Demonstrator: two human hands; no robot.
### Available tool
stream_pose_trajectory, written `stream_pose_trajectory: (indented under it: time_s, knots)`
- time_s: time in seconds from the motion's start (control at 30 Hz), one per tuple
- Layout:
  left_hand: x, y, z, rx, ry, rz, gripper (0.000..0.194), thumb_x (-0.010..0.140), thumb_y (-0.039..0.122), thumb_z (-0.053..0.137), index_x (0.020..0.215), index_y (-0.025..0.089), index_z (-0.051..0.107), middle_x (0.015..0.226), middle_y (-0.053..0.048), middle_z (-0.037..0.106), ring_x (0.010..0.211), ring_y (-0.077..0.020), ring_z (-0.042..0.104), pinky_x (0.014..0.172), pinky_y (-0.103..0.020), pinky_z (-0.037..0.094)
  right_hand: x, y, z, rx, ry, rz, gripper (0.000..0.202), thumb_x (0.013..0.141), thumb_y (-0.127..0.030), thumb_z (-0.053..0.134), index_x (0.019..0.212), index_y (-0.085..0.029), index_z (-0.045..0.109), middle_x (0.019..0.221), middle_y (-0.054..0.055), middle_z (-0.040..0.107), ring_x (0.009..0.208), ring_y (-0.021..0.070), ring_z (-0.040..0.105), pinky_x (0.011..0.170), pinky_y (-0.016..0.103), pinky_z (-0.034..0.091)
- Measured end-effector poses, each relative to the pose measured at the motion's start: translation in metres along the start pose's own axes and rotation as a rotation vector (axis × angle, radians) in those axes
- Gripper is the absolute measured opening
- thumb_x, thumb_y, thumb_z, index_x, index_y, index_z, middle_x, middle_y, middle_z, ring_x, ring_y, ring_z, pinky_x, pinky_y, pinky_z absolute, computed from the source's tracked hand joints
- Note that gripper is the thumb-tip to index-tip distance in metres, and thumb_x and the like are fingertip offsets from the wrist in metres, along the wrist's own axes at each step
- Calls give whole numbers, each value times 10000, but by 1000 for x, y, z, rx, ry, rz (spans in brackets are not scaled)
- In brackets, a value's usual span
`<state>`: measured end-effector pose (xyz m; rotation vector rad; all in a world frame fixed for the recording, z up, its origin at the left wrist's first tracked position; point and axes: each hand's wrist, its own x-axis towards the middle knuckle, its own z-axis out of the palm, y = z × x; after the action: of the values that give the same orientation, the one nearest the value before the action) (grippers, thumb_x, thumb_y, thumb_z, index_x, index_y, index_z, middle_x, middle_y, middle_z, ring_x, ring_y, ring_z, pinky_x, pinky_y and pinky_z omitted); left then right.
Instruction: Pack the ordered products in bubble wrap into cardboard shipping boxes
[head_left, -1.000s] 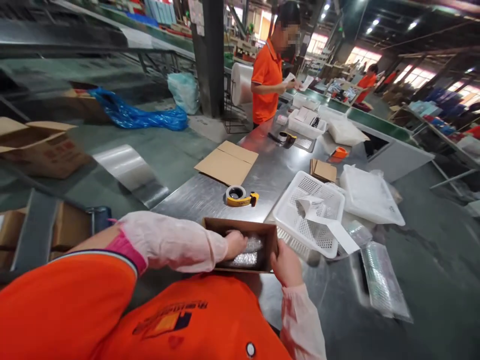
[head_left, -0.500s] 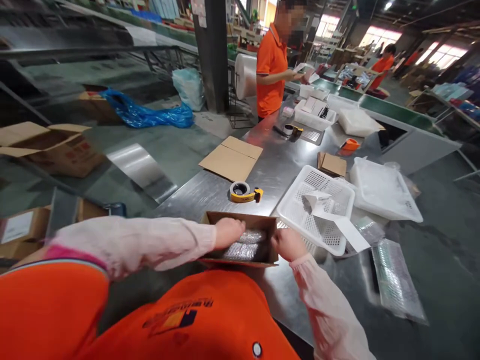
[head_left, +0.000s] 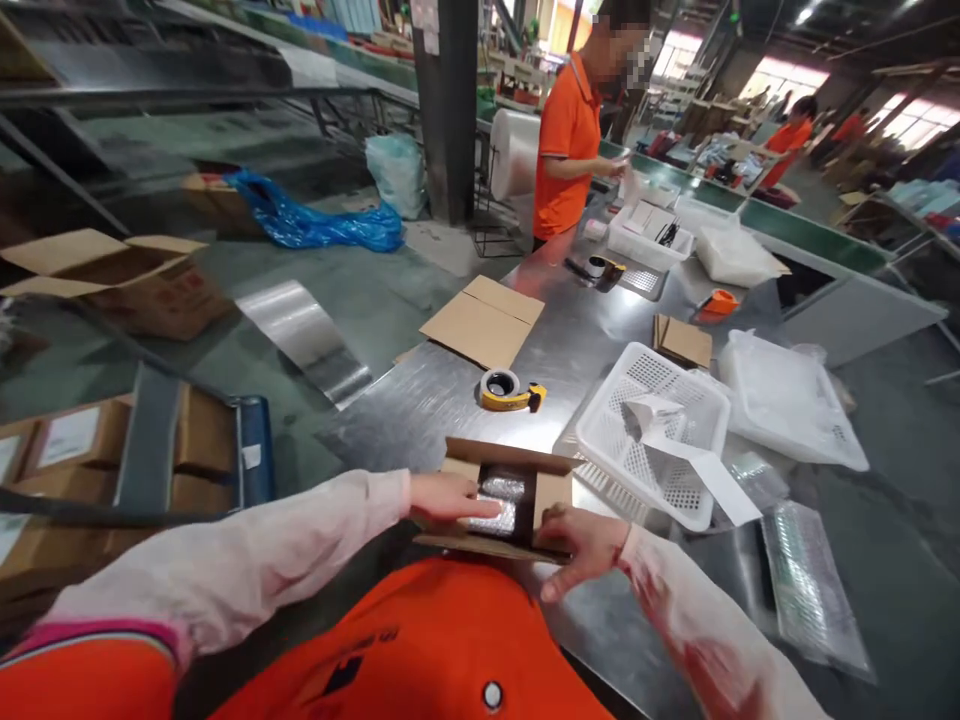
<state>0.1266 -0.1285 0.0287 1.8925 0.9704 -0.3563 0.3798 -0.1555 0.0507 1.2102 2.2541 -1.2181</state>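
Observation:
A small cardboard box [head_left: 517,456] stands on the metal table close to my body. Its two short side flaps are bent inward, while the long flaps stand up. Between them show bubble-wrapped items [head_left: 496,517]. My left hand [head_left: 450,498] lies over the left flap, fingers stretched toward the bubble wrap. At the right flap is my right hand [head_left: 585,540], its thumb spread away from the fingers and nothing held. Beyond the box sits a yellow tape dispenser [head_left: 511,400] with a roll of tape.
Flat cardboard [head_left: 484,322] lies farther back. To the right are a white perforated basket [head_left: 600,425] with paper strips, another white tray [head_left: 787,400] and bubble wrap [head_left: 814,585]. A co-worker [head_left: 566,150] stands across the table. Packed cartons [head_left: 75,440] fill the lower left.
The box's short side flaps have come down inward. My left hand has flattened over the left flap, and my right hand has gone from curled at the wall to spread at the right flap.

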Motion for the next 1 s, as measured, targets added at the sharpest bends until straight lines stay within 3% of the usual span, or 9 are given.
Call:
stream_pose_trajectory:
  time_s: [0.07, 0.13, 0.27, 0.43, 0.53, 0.63, 0.8, 0.9, 1.0]
  knots:
    - [-9, -14, -7, -67, -195, 148, 444, 780, 595, 606, 890, 188, 745, 743, -20, 698, 685, -182, 623, 621, -248, 458, -4, 2, -3, 96, -96, -9, 273, 824, -417, 701, 898, -166, 779, 821, 33, 709, 759, 152, 617, 700, 236, 456]
    - [-15, -20, -9, -9, -181, 132, 321, 781, 480, 624, 825, 184, 739, 707, 0, 675, 676, -160, 590, 610, -232, 429, -1, 0, -5, 96, -44, 125, 241, 850, -372, 676, 875, -155, 777, 761, 36, 700, 747, 169, 620, 687, 253, 453]
    - [-13, -9, -14, 171, 30, -103, 295, 829, 409, 594, 861, 147, 725, 804, -66, 700, 749, -206, 630, 645, -264, 455, 7, -5, 11, -171, 551, 516, 359, 789, -500, 720, 936, -173, 741, 987, 128, 693, 1011, 314, 607, 822, 399, 470]
    - [-3, -5, -60, 428, 575, 231, 571, 807, 502, 646, 1253, 146, 622, 1302, -184, 608, 1215, -356, 532, 1012, -449, 421, 23, 1, 84, 131, 1074, 710, 574, 763, -531, 709, 1155, -127, 600, 1198, 209, 605, 1114, 346, 579, 875, 465, 498]
    - [-8, -25, -66, 373, 378, 373, 839, 771, 565, 653, 1481, 187, 412, 1489, -150, 470, 1319, -347, 475, 1074, -421, 397, 39, 15, 114, 545, 1233, 619, 581, 825, -515, 601, 1247, -121, 533, 1166, 182, 645, 1031, 287, 636, 860, 420, 525]
    - [-32, -49, -22, 299, 285, 329, 1079, 706, 626, 675, 1578, 240, 171, 1574, -122, 354, 1335, -327, 484, 1058, -375, 429, 58, 33, 101, 733, 1156, 395, 558, 781, -518, 631, 1214, -170, 575, 1084, 111, 700, 943, 253, 669, 834, 391, 543]
    - [-55, -63, 88, 436, 635, 38, 1114, 690, 665, 687, 1574, 189, 205, 1574, -231, 298, 1419, -440, 329, 1092, -524, 359, 95, 26, 53, 441, 1200, 195, 474, 799, -508, 653, 1125, -164, 653, 1102, 138, 699, 1002, 280, 652, 902, 465, 527]
    - [-38, -68, 124, 537, 804, 143, 877, 875, 526, 556, 1574, 137, 194, 1555, -234, 335, 1456, -405, 270, 1150, -570, 228, 106, -11, 71, 116, 1396, 152, 421, 974, -351, 412, 1287, -124, 579, 1305, 196, 602, 1280, 293, 522, 1065, 532, 418]
    - [-25, -78, 138, 514, 927, 245, 742, 948, 291, 418, 1586, 130, 76, 1515, -175, 434, 1440, -288, 348, 1202, -530, 113, 109, -50, 109, -206, 1220, -138, 562, 978, -339, 398, 1476, -79, 378, 1484, 195, 462, 1465, 301, 289, 1168, 571, 275]
